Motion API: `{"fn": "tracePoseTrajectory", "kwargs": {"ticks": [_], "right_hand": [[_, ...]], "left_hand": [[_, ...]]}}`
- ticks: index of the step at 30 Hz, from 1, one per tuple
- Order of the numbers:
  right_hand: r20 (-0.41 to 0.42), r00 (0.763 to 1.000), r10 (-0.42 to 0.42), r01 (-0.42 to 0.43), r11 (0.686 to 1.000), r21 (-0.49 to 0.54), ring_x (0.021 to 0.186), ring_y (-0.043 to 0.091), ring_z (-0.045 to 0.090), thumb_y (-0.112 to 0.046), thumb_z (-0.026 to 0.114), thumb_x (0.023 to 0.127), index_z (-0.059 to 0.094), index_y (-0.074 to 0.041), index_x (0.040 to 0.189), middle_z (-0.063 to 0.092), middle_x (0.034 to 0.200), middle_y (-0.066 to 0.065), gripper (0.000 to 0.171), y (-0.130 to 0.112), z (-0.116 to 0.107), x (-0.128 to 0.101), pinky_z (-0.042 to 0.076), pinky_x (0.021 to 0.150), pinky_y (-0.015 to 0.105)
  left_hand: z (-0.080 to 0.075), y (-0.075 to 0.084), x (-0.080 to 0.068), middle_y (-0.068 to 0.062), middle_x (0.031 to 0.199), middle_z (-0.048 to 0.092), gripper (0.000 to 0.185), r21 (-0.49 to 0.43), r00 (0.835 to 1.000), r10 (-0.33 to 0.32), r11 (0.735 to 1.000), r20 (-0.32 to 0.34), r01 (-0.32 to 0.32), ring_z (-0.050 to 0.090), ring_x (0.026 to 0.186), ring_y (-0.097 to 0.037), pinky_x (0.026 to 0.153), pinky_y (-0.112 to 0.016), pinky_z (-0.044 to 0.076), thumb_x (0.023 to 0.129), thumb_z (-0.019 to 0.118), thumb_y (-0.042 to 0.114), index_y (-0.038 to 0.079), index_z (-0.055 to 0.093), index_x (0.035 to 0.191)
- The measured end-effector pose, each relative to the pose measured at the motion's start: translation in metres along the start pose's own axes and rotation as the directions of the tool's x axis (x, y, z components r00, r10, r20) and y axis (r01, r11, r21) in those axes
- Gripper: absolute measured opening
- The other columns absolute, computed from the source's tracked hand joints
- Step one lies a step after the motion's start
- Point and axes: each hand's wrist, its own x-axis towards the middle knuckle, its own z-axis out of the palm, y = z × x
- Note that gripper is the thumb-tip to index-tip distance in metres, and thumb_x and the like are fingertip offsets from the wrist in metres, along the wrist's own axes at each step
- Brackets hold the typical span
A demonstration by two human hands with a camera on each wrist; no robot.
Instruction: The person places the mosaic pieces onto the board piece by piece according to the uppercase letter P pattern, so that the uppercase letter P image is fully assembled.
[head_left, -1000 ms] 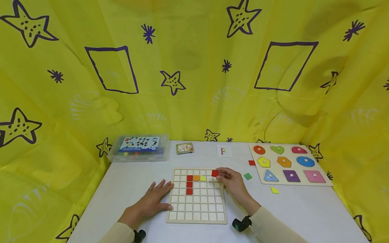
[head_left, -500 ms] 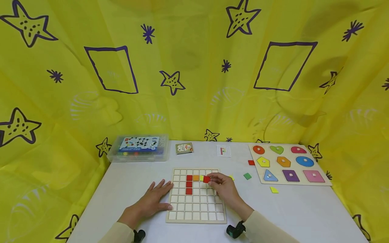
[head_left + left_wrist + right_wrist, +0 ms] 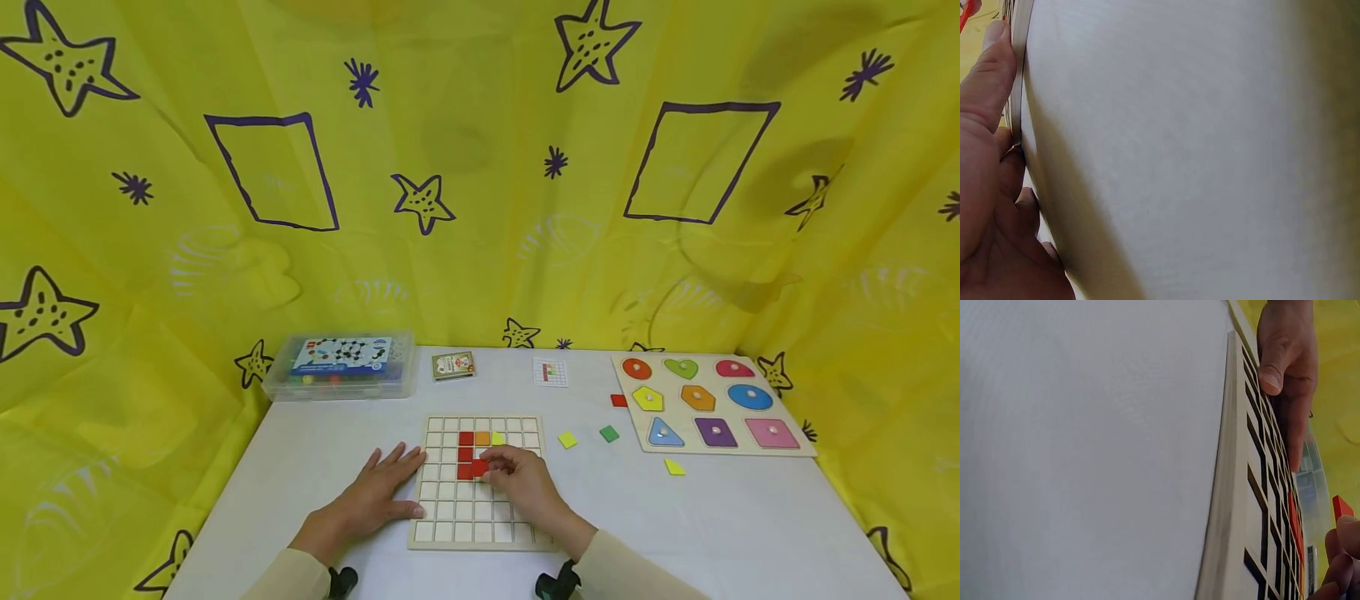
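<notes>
My right hand [image 3: 525, 487] pinches a red square tile [image 3: 480, 467] between thumb and fingertips over a wooden grid board [image 3: 480, 537]. In the right wrist view the red tile [image 3: 1342, 507] stands tilted above the grid. My left hand [image 3: 375, 492] lies flat on the table, fingers spread, with thumb and fingertips at the board's left edge. Set in the board are a column of red tiles [image 3: 466, 454], an orange tile [image 3: 482, 438] and a yellow tile [image 3: 498, 438] in one row. The left wrist view shows the left thumb [image 3: 988, 81] against the board's side.
Loose tiles lie to the right: yellow [image 3: 567, 439], green [image 3: 609, 433], red [image 3: 618, 401] and another yellow [image 3: 675, 467]. Behind the board are a pattern card [image 3: 551, 372], a small card box [image 3: 453, 365] and a clear plastic case [image 3: 341, 367]. A shape puzzle board [image 3: 731, 425] stands at the right.
My right hand has carried the red tile left and nearer to me, from the board's top right to beside the lowest red tile. The left hand stays in place.
</notes>
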Motion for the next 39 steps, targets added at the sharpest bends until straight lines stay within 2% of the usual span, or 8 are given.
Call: {"fn": "tracePoseTrajectory", "kwargs": {"ticks": [6,13,19,26,39], "right_hand": [[0.03,0.999,-0.018,0.02,0.998,-0.053,0.084,0.012,0.06,0.001,0.076,0.091,0.078,-0.006,0.11,0.071,0.093,0.003,0.02,0.001,0.011,-0.003,0.053,0.072,0.018],[0.015,0.998,-0.057,0.059,0.994,-0.096,0.079,0.006,0.06,0.005,0.077,0.087,0.078,-0.007,0.105,0.072,0.089,0.002,0.022,0.005,0.019,-0.003,0.054,0.071,0.018],[0.009,0.997,-0.077,0.077,0.981,-0.177,0.077,0.004,0.058,0.002,0.081,0.085,0.079,-0.01,0.104,0.071,0.085,-0.003,0.022,0.005,0.024,-0.004,0.052,0.07,0.02],[0.007,0.998,-0.056,0.056,0.966,-0.252,0.075,0.003,0.055,-0.003,0.084,0.086,0.079,-0.013,0.103,0.067,0.082,-0.01,0.02,0.001,0.029,-0.006,0.049,0.067,0.02],[0.024,0.998,-0.05,0.055,0.954,-0.295,0.078,0.003,0.056,-0.004,0.084,0.085,0.08,-0.011,0.104,0.072,0.089,-0.006,0.02,0.0,0.029,-0.007,0.051,0.071,0.022]], "left_hand": [[-0.001,0.001,-0.001,-0.01,0.171,0.035,0.094,-0.002,1.0,0.002,1.0,0.003,-0.002,0.016,0.163,-0.04,0.131,-0.066,-0.001,0.089,0.078,0.051,0.01,0.04,0.163],[-0.003,0.003,-0.001,-0.011,0.171,0.036,0.093,-0.005,1.0,0.009,1.0,0.002,-0.009,0.017,0.163,-0.041,0.13,-0.067,0.0,0.088,0.079,0.05,0.009,0.041,0.163],[-0.003,0.002,-0.001,-0.011,0.171,0.036,0.093,-0.008,1.0,0.01,1.0,0.004,-0.009,0.017,0.163,-0.041,0.13,-0.067,0.0,0.089,0.079,0.05,0.009,0.04,0.163],[-0.001,0.001,0.0,-0.01,0.171,0.036,0.093,-0.008,1.0,0.009,1.0,0.005,-0.009,0.017,0.163,-0.04,0.131,-0.066,-0.001,0.089,0.078,0.052,0.01,0.04,0.163],[-0.002,0.001,-0.001,-0.011,0.171,0.036,0.093,0.003,1.0,0.018,1.0,0.004,-0.018,0.017,0.163,-0.041,0.13,-0.067,0.0,0.09,0.077,0.052,0.009,0.04,0.163]]}}
